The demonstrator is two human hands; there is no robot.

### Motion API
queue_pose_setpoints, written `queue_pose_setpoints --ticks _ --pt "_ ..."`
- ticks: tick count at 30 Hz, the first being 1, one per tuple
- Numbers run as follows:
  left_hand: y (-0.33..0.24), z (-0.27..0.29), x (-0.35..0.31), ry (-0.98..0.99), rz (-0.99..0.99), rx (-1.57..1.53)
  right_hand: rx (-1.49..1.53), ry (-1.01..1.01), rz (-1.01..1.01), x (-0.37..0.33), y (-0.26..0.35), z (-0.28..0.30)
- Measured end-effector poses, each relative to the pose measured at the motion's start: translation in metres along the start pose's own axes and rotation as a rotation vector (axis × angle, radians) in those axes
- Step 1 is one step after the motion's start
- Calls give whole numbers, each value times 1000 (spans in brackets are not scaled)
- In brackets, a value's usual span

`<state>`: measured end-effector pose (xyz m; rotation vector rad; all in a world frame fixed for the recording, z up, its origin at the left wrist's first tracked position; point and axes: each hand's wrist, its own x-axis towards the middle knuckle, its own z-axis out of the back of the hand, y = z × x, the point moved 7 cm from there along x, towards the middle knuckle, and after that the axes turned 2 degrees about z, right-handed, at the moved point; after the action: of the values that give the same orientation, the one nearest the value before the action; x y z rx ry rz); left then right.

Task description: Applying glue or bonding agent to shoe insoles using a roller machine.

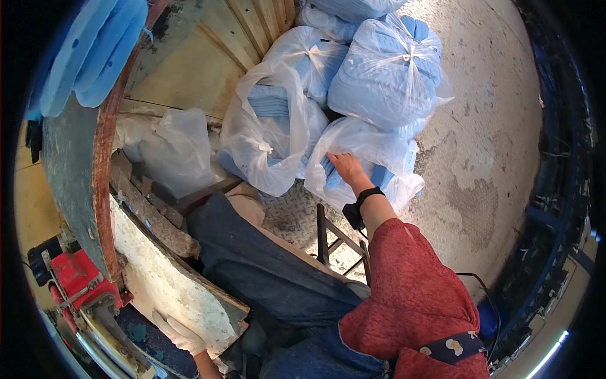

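Observation:
My right hand, bare and with a black band at the wrist, reaches forward to a clear plastic bag holding light-blue flat pieces. Its fingers stretch over the bag's near left side, touching it; I see nothing gripped in them. At the lower left, my left hand wears a pale glove. It lies with fingers extended against the worn, pale face of a wooden bench and holds nothing visible. Beside the right hand is another open-topped plastic bag, with stacked blue pieces showing inside.
Tied bags of blue pieces are piled beyond my right hand. Blue sole-shaped foam pieces sit at the upper left above a curved board edge. A red machine part stands at the left, a dark metal stand below my right hand.

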<state>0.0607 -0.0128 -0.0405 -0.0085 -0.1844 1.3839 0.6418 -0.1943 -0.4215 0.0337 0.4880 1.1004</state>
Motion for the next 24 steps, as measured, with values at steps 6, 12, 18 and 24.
queue_pose_setpoints --ticks 6,12,18,24 --pt "-4 1 2 -2 -46 -32 77 -130 16 -12 -3 8" --pt "11 -3 0 2 -9 36 91 -111 34 -15 -4 11" --pt "16 -3 0 -10 -55 -2 45 -82 -24 -15 -2 14" --pt "12 -2 1 25 -2 -15 -109 -15 3 -10 5 21"
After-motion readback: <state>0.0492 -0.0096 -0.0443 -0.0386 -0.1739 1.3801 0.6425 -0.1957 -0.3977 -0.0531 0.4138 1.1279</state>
